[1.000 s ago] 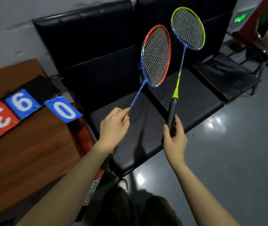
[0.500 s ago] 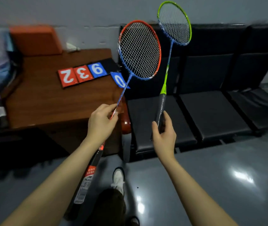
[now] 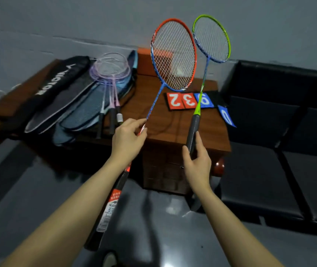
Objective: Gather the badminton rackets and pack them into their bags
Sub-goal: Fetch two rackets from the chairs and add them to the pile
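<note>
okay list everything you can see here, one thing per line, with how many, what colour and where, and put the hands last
orange racket: one, orange and blue frame, held up over the table
green racket: one, green and blue frame, held up to its right
pink rackets: about three, pale pink, lying on the bags
racket bags: several, black, grey and blue, on the table's left part
score cards: four, two red, two blue, table's right part
table: one, brown wood
seats: black, right of the table
left hand: pinches the orange racket's shaft
right hand: holds the green racket's grip

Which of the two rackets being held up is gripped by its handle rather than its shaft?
The green-framed racket: the right hand holds its grey handle. The left hand pinches the orange-framed racket on its thin blue shaft.
</note>
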